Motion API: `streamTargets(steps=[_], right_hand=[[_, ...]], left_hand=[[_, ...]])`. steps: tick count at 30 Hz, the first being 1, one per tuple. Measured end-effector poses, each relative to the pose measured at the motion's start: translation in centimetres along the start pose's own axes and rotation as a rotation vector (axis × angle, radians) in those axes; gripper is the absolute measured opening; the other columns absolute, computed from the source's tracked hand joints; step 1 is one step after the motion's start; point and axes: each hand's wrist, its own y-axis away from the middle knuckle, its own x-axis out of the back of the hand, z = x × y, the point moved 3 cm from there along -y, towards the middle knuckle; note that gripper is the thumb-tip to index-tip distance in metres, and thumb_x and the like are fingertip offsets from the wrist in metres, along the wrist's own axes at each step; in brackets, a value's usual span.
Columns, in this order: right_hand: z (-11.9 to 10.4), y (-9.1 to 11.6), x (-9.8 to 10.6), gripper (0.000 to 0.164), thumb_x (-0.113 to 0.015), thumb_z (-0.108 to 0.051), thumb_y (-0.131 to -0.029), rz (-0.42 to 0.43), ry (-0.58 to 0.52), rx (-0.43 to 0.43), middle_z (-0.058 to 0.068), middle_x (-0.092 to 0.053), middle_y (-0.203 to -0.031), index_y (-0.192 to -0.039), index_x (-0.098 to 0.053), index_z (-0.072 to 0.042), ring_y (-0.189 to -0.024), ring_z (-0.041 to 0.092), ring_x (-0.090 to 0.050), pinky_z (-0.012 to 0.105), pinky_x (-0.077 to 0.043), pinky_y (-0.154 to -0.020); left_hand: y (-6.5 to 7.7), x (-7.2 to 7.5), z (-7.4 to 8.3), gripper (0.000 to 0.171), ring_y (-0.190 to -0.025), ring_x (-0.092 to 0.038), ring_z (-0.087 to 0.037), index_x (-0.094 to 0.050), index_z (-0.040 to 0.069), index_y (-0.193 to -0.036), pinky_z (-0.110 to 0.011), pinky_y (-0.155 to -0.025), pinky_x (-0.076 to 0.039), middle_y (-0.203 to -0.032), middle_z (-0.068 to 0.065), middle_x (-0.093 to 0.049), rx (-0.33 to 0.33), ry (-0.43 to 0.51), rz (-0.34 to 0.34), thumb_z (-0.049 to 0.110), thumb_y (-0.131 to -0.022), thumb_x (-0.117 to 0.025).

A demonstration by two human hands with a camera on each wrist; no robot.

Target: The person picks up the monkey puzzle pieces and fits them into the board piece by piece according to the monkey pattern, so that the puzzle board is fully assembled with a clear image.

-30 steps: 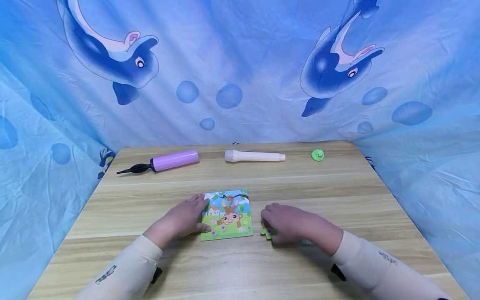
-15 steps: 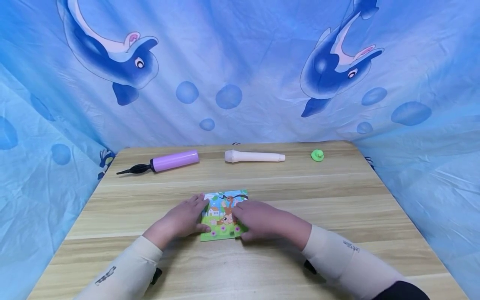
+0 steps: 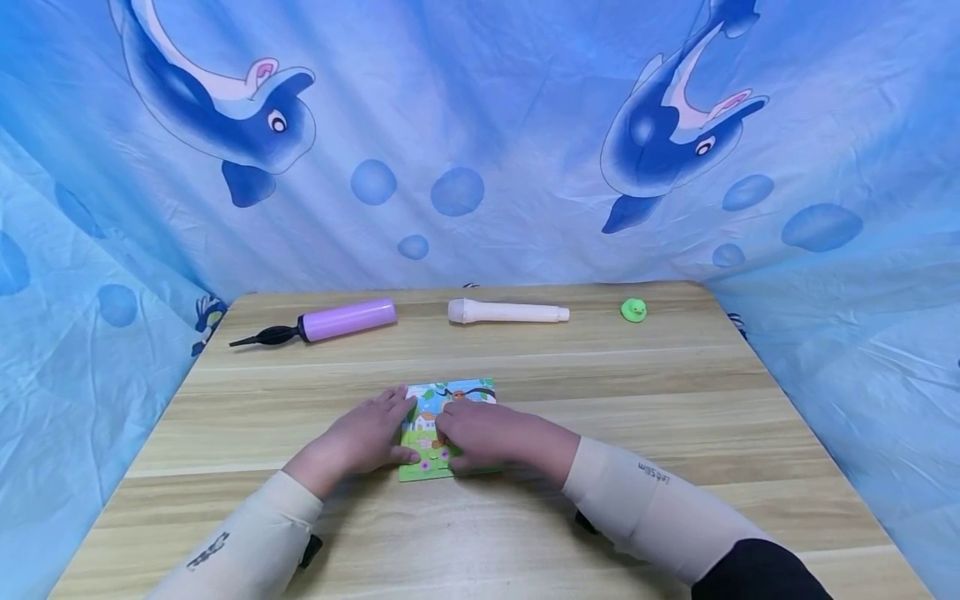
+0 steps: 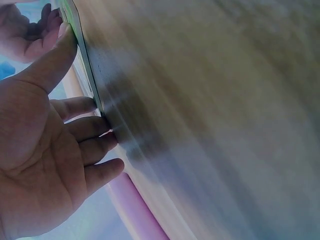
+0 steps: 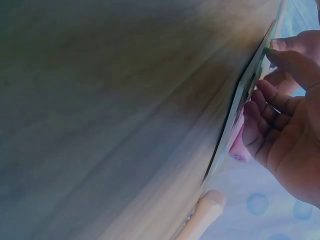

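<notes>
A square jigsaw puzzle (image 3: 423, 423) with a cartoon picture lies flat at the middle of the table. Along its left side rests my left hand (image 3: 366, 435), fingers extended and the thumb on the lower left corner. In the left wrist view its fingertips touch the puzzle's edge (image 4: 86, 56). My right hand (image 3: 482, 435) is over the puzzle's middle and hides much of the picture. Between its thumb and curled fingers it pinches a small green puzzle piece (image 3: 444, 455), mostly hidden. In the right wrist view the thumb lies over the puzzle's edge (image 5: 235, 107).
At the table's back stand a purple hand pump (image 3: 349, 320) with a black nozzle, a white toy microphone (image 3: 510, 312) and a green rubber duck (image 3: 633, 310). A blue dolphin-print curtain (image 3: 480, 125) encloses the wooden table (image 3: 637, 375).
My right hand has moved left from beside the puzzle to over its middle, carrying the puzzle piece. My left hand has stayed at the puzzle's left edge.
</notes>
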Motion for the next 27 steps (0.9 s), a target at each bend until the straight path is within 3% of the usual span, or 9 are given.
streamTargets(steps=[3, 8, 10, 12, 16, 21, 24, 27], right_hand=[[-0.2, -0.1, 0.0, 0.022, -0.066, -0.038, -0.093, -0.018, -0.015, -0.006, -0.010, -0.054, -0.098, -0.106, -0.059, -0.021, -0.088, 0.003, -0.050, 0.027, -0.045, -0.100], [-0.6, -0.1, 0.0, 0.016, -0.066, -0.034, -0.094, 0.011, -0.021, 0.022, -0.010, -0.054, -0.094, -0.101, -0.059, -0.021, -0.084, 0.004, -0.050, 0.023, -0.049, -0.089], [-0.6, -0.1, -0.1, 0.012, -0.064, -0.032, -0.096, 0.022, -0.015, 0.036, -0.009, -0.054, -0.094, -0.100, -0.060, -0.021, -0.082, 0.005, -0.049, 0.022, -0.048, -0.076], [-0.6, 0.1, -0.1, 0.013, -0.062, -0.031, -0.097, 0.020, 0.001, 0.047, -0.008, -0.056, -0.096, -0.103, -0.063, -0.020, -0.085, 0.005, -0.051, 0.021, -0.049, -0.076], [-0.3, 0.9, 0.0, 0.024, -0.060, -0.032, -0.098, -0.005, 0.014, 0.079, -0.008, -0.061, -0.110, -0.119, -0.066, -0.021, -0.100, 0.006, -0.055, 0.023, -0.050, -0.090], [0.8, 2.8, 0.3, 0.030, -0.057, -0.029, -0.100, 0.000, -0.113, 0.094, -0.009, -0.061, -0.121, -0.128, -0.063, -0.020, -0.115, 0.006, -0.055, 0.026, -0.047, -0.101], [1.7, 4.1, 0.4, 0.030, -0.058, -0.029, -0.100, 0.024, -0.171, 0.064, -0.008, -0.061, -0.120, -0.127, -0.063, -0.019, -0.112, 0.005, -0.055, 0.026, -0.048, -0.100], [2.7, 5.5, 0.5, 0.023, -0.061, -0.028, -0.098, 0.049, -0.203, 0.007, -0.007, -0.062, -0.110, -0.118, -0.065, -0.019, -0.099, 0.006, -0.056, 0.025, -0.051, -0.090]], left_hand=[[0.0, 0.0, 0.0, 0.087, -0.146, -0.026, -0.041, -0.035, 0.000, -0.150, -0.056, -0.117, -0.029, -0.159, -0.023, -0.025, -0.004, 0.000, 0.005, 0.051, -0.088, -0.068], [0.1, 0.0, 0.0, 0.087, -0.145, -0.026, -0.042, -0.035, -0.001, -0.150, -0.056, -0.116, -0.030, -0.159, -0.024, -0.025, -0.006, -0.004, 0.009, 0.051, -0.088, -0.068], [0.1, 0.0, 0.0, 0.087, -0.145, -0.027, -0.043, -0.035, -0.001, -0.150, -0.056, -0.116, -0.030, -0.158, -0.024, -0.025, -0.009, -0.007, 0.009, 0.051, -0.088, -0.068], [0.1, 0.0, 0.0, 0.087, -0.145, -0.027, -0.042, -0.035, -0.001, -0.150, -0.056, -0.116, -0.029, -0.159, -0.024, -0.025, -0.008, -0.009, 0.010, 0.051, -0.088, -0.068], [0.1, -0.1, 0.0, 0.087, -0.146, -0.026, -0.041, -0.035, 0.000, -0.150, -0.055, -0.117, -0.029, -0.159, -0.023, -0.025, -0.002, -0.007, 0.009, 0.052, -0.088, -0.067], [0.0, -0.1, 0.0, 0.088, -0.146, -0.025, -0.041, -0.035, 0.001, -0.150, -0.056, -0.117, -0.029, -0.160, -0.022, -0.024, 0.007, 0.001, 0.003, 0.052, -0.087, -0.068], [0.1, -0.1, 0.1, 0.088, -0.146, -0.026, -0.041, -0.035, 0.001, -0.150, -0.056, -0.117, -0.029, -0.160, -0.022, -0.024, 0.009, 0.002, 0.002, 0.051, -0.087, -0.069], [0.1, -0.1, 0.1, 0.088, -0.146, -0.025, -0.041, -0.035, 0.001, -0.151, -0.056, -0.117, -0.028, -0.160, -0.022, -0.024, 0.014, 0.005, -0.003, 0.051, -0.087, -0.069]])
